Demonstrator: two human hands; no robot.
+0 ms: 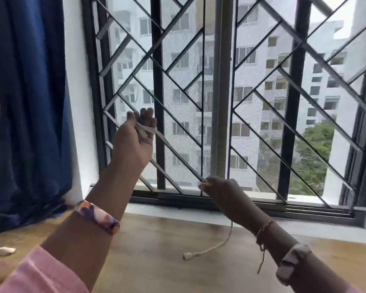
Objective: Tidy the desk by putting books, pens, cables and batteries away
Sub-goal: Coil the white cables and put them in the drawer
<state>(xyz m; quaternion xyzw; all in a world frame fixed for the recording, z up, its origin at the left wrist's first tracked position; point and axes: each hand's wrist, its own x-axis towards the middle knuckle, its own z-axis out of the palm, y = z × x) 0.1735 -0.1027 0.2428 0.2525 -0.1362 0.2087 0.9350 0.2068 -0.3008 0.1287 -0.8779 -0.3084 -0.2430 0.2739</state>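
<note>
the left hand (138,132) is raised before the window grille (178,85), fingers curled round loops of a white cable (171,153). the right hand (222,191), lower, pinches the same cable taut, and its plug end (187,255) hangs just above the wooden desk (156,271). another white cable end (2,250) lies at the desk's left edge.

The wooden desk (156,261) ran up to the window sill (178,210). A white cable end (2,250) lay on its left edge. The blue curtain's hem (30,216) rested on the far-left corner.
</note>
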